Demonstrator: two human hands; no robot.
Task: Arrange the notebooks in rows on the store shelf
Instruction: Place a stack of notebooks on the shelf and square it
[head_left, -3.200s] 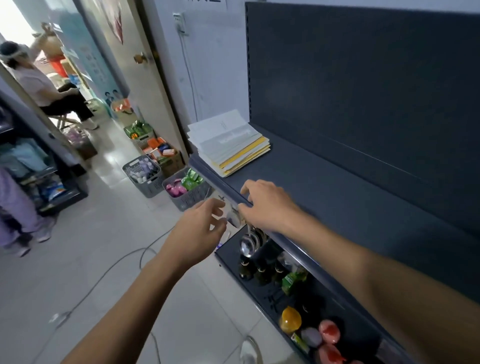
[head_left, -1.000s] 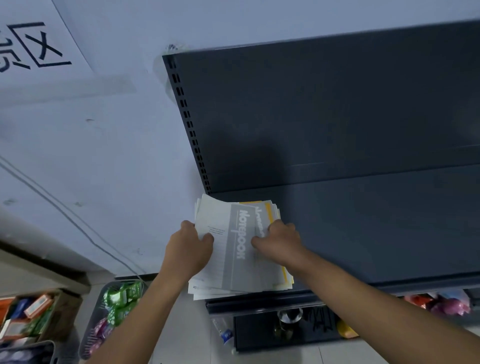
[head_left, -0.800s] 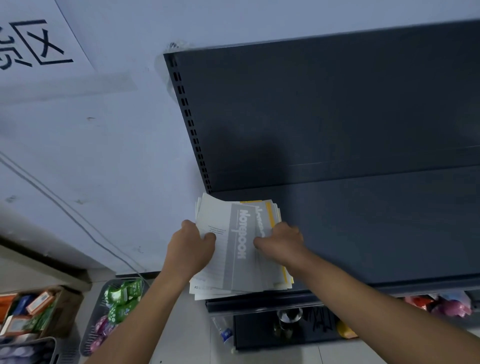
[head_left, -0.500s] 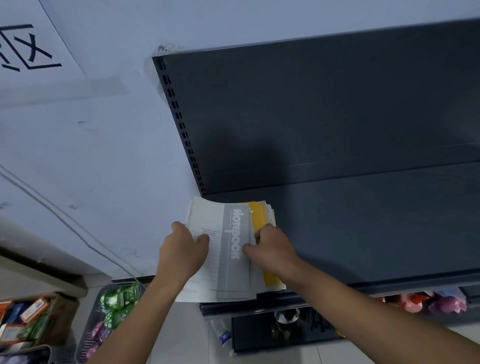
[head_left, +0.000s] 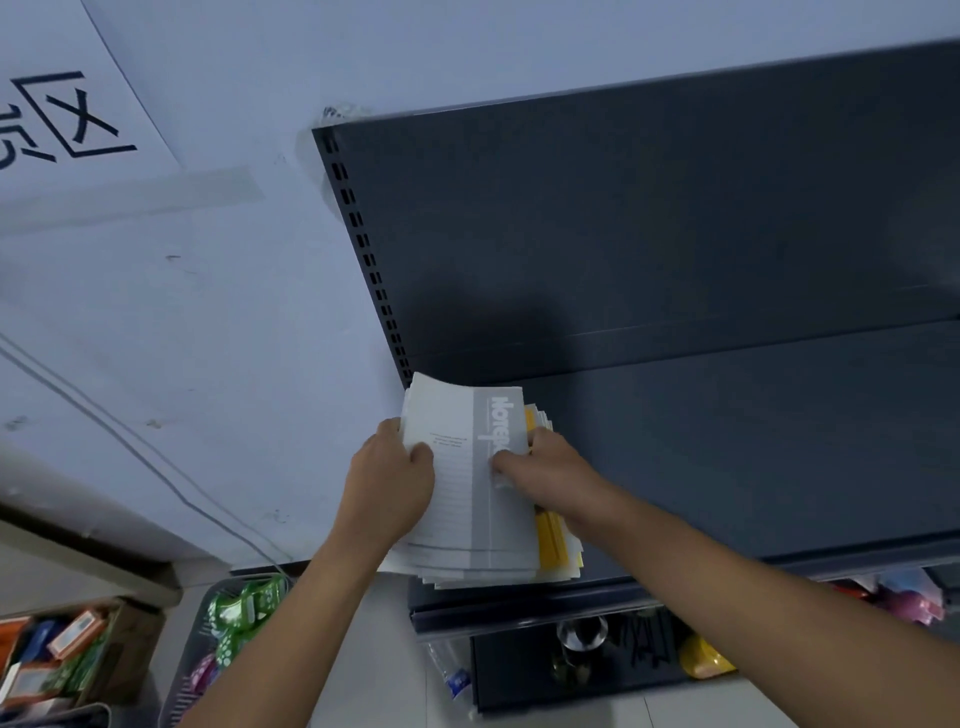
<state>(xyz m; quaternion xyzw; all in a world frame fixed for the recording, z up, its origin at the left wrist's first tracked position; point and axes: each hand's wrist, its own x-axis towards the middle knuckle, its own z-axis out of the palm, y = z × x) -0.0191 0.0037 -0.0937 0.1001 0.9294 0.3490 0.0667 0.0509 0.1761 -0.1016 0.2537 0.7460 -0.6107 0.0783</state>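
At the left end of the dark metal shelf (head_left: 727, 467), left hand (head_left: 387, 488) and right hand (head_left: 545, 467) grip the upper grey-and-white paper notebooks (head_left: 462, 499), now slid left off a yellow notebook (head_left: 548, 540), probably splitting the stack.

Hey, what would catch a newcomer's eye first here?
Two hands on a stack of notebooks at the left end of the dark shelf: the left hand grips its left edge, the right hand pinches the top grey-and-white cover. A basket of green packets sits on the floor below left.
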